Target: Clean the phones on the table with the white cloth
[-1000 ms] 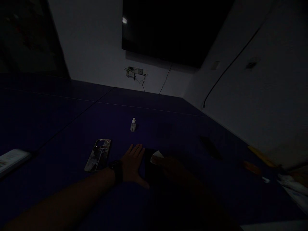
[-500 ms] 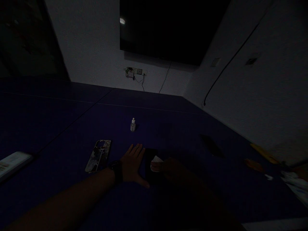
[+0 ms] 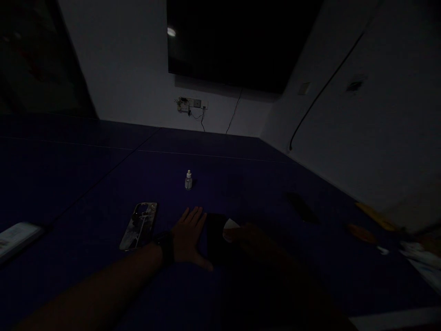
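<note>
Dim; blue surface [image 3: 234, 172] met pale wall [image 3: 131, 82] below dark screen [image 3: 237, 41]. Left hand [image 3: 187, 238] lay spread; right hand [image 3: 250, 238] pinched white wipe [image 3: 229, 225].

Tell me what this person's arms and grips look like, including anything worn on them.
The left forearm shows no sleeve, and around its wrist is a dark watch with a broad band. The left grip wears no glove, and no ring is visible. The right forearm and right grip are too shadowed to tell what they wear.
</note>
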The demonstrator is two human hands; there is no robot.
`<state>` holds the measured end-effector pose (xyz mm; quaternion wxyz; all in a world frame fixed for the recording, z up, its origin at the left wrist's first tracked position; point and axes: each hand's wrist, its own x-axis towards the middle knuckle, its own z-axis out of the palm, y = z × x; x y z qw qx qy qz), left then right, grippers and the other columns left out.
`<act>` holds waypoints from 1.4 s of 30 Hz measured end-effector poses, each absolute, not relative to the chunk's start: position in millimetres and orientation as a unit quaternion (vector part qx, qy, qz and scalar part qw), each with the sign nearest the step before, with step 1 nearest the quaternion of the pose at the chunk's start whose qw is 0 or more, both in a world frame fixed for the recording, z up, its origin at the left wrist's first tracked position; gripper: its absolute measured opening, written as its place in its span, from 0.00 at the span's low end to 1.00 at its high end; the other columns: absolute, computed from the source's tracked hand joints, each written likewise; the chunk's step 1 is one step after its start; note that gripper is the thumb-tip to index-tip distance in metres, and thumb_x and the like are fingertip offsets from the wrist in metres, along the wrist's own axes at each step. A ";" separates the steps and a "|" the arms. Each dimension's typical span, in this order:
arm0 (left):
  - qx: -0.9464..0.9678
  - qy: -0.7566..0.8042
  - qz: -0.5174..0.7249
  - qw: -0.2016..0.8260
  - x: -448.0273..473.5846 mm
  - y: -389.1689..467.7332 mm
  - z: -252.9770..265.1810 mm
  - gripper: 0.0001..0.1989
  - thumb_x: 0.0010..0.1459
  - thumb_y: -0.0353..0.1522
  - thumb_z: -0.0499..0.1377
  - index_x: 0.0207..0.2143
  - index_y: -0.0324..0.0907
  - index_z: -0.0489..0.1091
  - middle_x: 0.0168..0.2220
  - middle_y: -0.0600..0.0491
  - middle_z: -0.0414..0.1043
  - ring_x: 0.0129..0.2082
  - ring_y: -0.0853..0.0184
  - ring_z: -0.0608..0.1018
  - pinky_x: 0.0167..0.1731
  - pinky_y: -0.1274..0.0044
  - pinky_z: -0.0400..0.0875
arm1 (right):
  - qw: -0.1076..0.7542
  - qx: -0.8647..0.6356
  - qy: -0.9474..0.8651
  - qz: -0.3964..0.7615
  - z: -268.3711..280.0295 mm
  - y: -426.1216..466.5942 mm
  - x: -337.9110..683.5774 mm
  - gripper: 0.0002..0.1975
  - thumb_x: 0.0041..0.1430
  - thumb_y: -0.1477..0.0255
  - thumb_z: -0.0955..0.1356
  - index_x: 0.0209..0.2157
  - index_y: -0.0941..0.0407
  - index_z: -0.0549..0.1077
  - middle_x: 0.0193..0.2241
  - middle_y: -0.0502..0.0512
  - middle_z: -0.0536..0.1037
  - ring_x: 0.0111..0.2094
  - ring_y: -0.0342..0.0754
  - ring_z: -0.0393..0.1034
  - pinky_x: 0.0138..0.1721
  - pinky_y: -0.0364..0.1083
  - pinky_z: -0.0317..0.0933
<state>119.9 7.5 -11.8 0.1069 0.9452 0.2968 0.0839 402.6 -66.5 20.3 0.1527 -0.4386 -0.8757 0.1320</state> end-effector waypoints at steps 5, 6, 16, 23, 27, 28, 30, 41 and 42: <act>0.945 0.300 0.089 0.096 119.6 8.1 -13.9 0.69 0.42 0.71 0.53 0.71 0.32 0.40 0.72 0.32 0.39 0.72 0.40 0.46 0.69 0.51 0.37 | 0.202 -0.465 -0.859 0.069 6.6 -61.1 420.7 0.25 0.57 0.80 0.62 0.53 0.50 0.77 0.50 0.57 0.81 0.50 0.53 0.76 0.51 0.55 0.69; 0.945 0.300 0.089 0.095 119.8 7.7 -13.5 0.69 0.42 0.71 0.53 0.71 0.31 0.39 0.72 0.31 0.39 0.72 0.39 0.47 0.69 0.51 0.37 | 0.201 -0.461 -0.861 0.074 4.1 -60.8 420.4 0.25 0.57 0.80 0.62 0.53 0.50 0.77 0.50 0.57 0.81 0.50 0.53 0.76 0.51 0.54 0.70; 0.940 0.315 0.061 0.114 123.8 3.4 0.4 0.71 0.39 0.72 0.53 0.71 0.30 0.42 0.72 0.29 0.39 0.72 0.39 0.47 0.68 0.50 0.39 | 0.130 -0.450 -0.878 0.102 9.8 -67.2 395.5 0.32 0.56 0.80 0.63 0.63 0.49 0.69 0.60 0.54 0.73 0.56 0.53 0.72 0.58 0.54 0.64; 0.940 0.317 0.061 0.107 124.6 2.8 0.6 0.71 0.38 0.72 0.53 0.71 0.33 0.43 0.72 0.29 0.39 0.72 0.39 0.46 0.68 0.49 0.39 | 0.085 -0.483 -0.864 0.112 14.1 -70.6 404.5 0.32 0.56 0.80 0.64 0.61 0.44 0.70 0.57 0.51 0.77 0.49 0.53 0.77 0.53 0.53 0.65; 0.939 0.319 0.067 0.114 124.9 1.9 2.5 0.71 0.39 0.72 0.53 0.71 0.31 0.44 0.72 0.28 0.40 0.72 0.38 0.46 0.68 0.49 0.40 | 0.070 -0.505 -0.854 0.109 12.6 -69.9 397.7 0.38 0.55 0.81 0.63 0.67 0.45 0.62 0.60 0.54 0.73 0.51 0.54 0.75 0.54 0.54 0.64; 0.938 0.320 0.067 0.114 124.9 1.7 3.2 0.71 0.39 0.72 0.53 0.71 0.31 0.43 0.72 0.29 0.40 0.72 0.38 0.46 0.68 0.49 0.40 | 0.068 -0.492 -0.860 0.114 13.9 -70.8 395.2 0.37 0.56 0.80 0.63 0.66 0.44 0.63 0.59 0.53 0.74 0.51 0.54 0.75 0.55 0.55 0.64; 0.937 0.322 0.062 0.116 124.7 1.4 4.5 0.70 0.39 0.72 0.53 0.71 0.32 0.43 0.72 0.29 0.39 0.72 0.39 0.46 0.68 0.49 0.39 | 0.068 -0.470 -0.870 0.131 18.5 -73.1 392.7 0.32 0.58 0.79 0.64 0.61 0.42 0.69 0.56 0.50 0.77 0.49 0.53 0.76 0.54 0.54 0.63; 0.939 0.313 0.073 0.125 123.3 4.4 -2.4 0.71 0.38 0.72 0.54 0.71 0.33 0.42 0.72 0.29 0.39 0.72 0.39 0.46 0.68 0.49 0.38 | 0.120 -0.486 -0.865 0.031 19.5 -71.9 405.4 0.22 0.58 0.77 0.62 0.51 0.50 0.77 0.49 0.56 0.81 0.47 0.53 0.75 0.53 0.56 0.59; 0.939 0.312 0.076 0.123 123.1 4.3 -3.2 0.71 0.39 0.72 0.54 0.71 0.33 0.42 0.72 0.29 0.39 0.72 0.39 0.46 0.68 0.50 0.38 | 0.144 -0.475 -0.868 0.022 18.4 -72.1 403.5 0.20 0.58 0.77 0.62 0.48 0.51 0.78 0.47 0.58 0.82 0.47 0.53 0.75 0.52 0.56 0.59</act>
